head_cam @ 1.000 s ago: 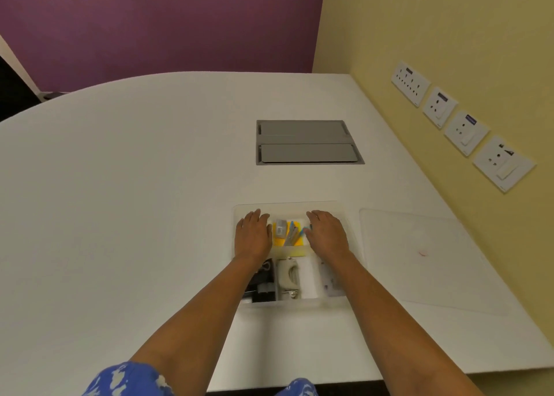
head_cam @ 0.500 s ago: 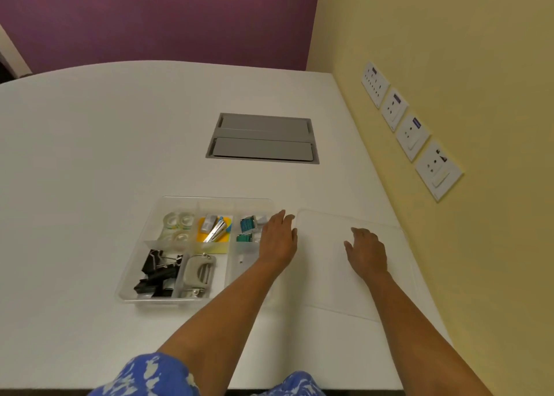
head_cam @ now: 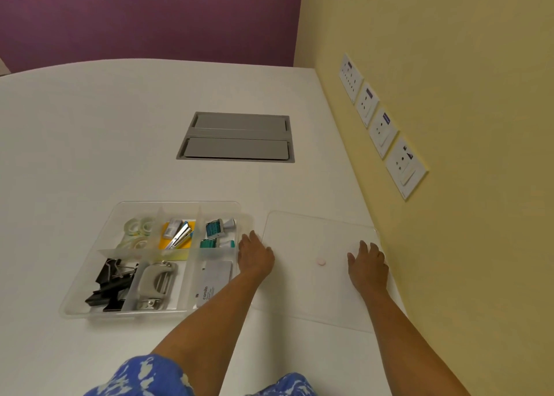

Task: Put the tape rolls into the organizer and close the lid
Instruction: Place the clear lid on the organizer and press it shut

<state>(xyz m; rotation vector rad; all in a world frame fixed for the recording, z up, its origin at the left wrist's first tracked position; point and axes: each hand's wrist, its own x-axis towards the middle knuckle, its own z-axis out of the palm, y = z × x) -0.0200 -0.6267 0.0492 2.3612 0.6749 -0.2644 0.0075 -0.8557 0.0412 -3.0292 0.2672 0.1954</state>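
Observation:
A clear plastic organizer [head_cam: 90,278] sits uncovered on the white table. Its far-left compartment holds three clear tape rolls [head_cam: 136,230]. The clear flat lid [head_cam: 302,239] lies on the table to the organizer's right, with a small pink dot near its middle. My left hand [head_cam: 254,254] rests palm down at the lid's left edge, between lid and organizer. My right hand [head_cam: 367,263] lies flat at the lid's right edge, close to the wall. The fingers of both hands are spread, and neither hand visibly grips the lid.
Other compartments hold black binder clips [head_cam: 109,284], a grey hole punch [head_cam: 156,284], a white card box [head_cam: 212,281], staplers on yellow notes [head_cam: 177,233] and teal items [head_cam: 214,233]. A grey cable hatch [head_cam: 236,137] is set in the table. The yellow wall with sockets [head_cam: 380,125] runs along the right.
Both hands left the organizer and moved right to the lid. My view turned right. In the last half second the hands spread to the lid's left and right edges.

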